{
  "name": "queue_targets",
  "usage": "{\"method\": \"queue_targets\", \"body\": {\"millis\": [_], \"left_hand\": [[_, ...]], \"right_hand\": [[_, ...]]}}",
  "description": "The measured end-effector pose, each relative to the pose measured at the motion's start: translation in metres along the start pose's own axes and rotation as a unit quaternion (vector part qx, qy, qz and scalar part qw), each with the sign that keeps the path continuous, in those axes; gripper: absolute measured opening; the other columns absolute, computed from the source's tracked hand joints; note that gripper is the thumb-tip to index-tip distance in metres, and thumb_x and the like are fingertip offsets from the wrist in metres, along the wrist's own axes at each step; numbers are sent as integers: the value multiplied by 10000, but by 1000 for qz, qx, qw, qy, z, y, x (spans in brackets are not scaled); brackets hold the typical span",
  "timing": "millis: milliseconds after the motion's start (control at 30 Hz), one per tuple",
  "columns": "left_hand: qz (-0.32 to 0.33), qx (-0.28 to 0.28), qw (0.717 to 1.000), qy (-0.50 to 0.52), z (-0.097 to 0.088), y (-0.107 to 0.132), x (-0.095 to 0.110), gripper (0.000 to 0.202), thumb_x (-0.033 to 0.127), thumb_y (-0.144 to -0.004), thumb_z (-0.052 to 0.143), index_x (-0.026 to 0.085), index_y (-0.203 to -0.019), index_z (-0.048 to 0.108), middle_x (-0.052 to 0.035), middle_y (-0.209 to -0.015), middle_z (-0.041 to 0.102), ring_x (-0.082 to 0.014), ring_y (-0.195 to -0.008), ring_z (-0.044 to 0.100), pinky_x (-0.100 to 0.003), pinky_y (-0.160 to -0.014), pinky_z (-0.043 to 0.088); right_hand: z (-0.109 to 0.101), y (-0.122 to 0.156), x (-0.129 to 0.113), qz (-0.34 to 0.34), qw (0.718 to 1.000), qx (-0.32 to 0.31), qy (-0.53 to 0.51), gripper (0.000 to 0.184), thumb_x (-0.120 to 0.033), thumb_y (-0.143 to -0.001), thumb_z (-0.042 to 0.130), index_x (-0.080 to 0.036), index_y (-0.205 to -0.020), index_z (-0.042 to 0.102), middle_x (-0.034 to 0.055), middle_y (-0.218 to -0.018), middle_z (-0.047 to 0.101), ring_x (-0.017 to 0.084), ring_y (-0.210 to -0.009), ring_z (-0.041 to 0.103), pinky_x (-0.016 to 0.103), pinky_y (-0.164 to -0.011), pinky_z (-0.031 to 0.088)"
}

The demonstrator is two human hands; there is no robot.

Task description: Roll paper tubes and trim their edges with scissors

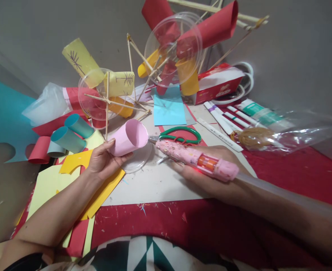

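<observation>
A pink paper cup-shaped tube (pixel 130 138) is pinched in my left hand (pixel 105 158), its wide opening facing right and toward me. My right hand (pixel 200 169) is wrapped round a pink glue gun (pixel 185 155), whose nozzle points left at the tube's rim. Whether the tip touches the paper I cannot tell. Below the tube lies a clear plastic lid (pixel 139 160), partly covered by my left hand. Just behind the glue gun rest scissors (pixel 183 131) with green and red handles.
Two stick-and-plastic wheels stand behind, one with yellow paper tubes (pixel 83 62), one with red tubes (pixel 211 30). Teal tubes (pixel 70 139) and cut yellow sheets (pixel 106 192) lie left. A blue paper (pixel 170 107), markers (pixel 219 116) and a bag of rubber bands (pixel 253 139) are further back and right.
</observation>
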State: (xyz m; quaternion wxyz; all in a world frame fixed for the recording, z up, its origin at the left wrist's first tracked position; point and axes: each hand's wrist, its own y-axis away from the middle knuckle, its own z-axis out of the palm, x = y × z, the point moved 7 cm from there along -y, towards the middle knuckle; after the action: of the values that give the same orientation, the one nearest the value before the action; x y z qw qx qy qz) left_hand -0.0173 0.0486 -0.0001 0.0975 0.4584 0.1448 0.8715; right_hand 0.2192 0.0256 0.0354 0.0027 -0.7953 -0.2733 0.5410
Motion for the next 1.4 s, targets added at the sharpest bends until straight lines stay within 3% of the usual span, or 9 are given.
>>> {"method": "queue_targets", "body": {"millis": [267,433,533,667,800,1033,1267,1400], "left_hand": [[16,5,1000,-25,0,2,-1,478,174,-672,799,199,-1130,662,-61,-963,750,-241,-886,728,-324,-685,662],[38,-8,995,-87,6,4,-3,393,253,-635,888,175,-982,721,-51,-938,767,-207,-824,727,-303,-698,657],[67,-24,989,-133,8,6,-3,269,309,-624,907,152,-711,707,-36,-760,730,-154,-684,670,-255,-659,620],[120,-25,976,-180,9,11,0,414,335,-625,917,146,-447,596,-18,-571,627,-100,-598,575,-192,-608,539],[123,-23,972,-198,11,13,-1,419,349,-590,935,147,-429,605,-13,-560,616,-97,-589,554,-199,-575,495],[105,-15,974,-201,10,13,-4,403,380,-562,950,138,-469,641,-23,-566,631,-102,-576,557,-217,-572,486],[112,-17,970,-214,6,13,-5,418,403,-583,944,136,-470,643,-40,-588,627,-110,-600,561,-235,-598,491],[110,-12,970,-219,3,11,-5,428,412,-570,945,140,-463,632,-27,-574,613,-98,-584,545,-227,-581,475]], "right_hand": [[0,5,-5,-19,999,14,-43,354,-310,-910,650,-288,-1255,725,11,-1242,755,263,-1211,685,386,-1043,580],[-2,6,-1,-5,999,25,-41,373,-354,-920,651,-317,-1287,701,22,-1276,738,271,-1221,678,416,-1039,575],[-4,3,1,28,997,9,-71,397,-375,-933,628,-294,-1318,685,38,-1221,758,250,-1116,728,420,-988,604],[-6,1,1,57,994,-5,-93,415,-346,-923,631,-288,-1331,681,32,-1210,763,259,-1112,729,430,-956,628],[-7,0,1,57,992,18,-113,401,-286,-918,642,-303,-1316,692,10,-1367,686,298,-1310,617,483,-1079,561],[-2,-4,5,60,988,22,-138,388,-231,-907,640,-310,-1279,715,-31,-1376,668,269,-1351,579,477,-1181,464],[-6,-2,3,32,991,35,-122,376,-278,-907,652,-302,-1276,722,-14,-1344,693,282,-1317,609,461,-1138,515],[-5,-1,2,49,992,23,-111,387,-278,-917,642,-286,-1298,709,7,-1339,700,281,-1297,627,459,-1119,528]]}}
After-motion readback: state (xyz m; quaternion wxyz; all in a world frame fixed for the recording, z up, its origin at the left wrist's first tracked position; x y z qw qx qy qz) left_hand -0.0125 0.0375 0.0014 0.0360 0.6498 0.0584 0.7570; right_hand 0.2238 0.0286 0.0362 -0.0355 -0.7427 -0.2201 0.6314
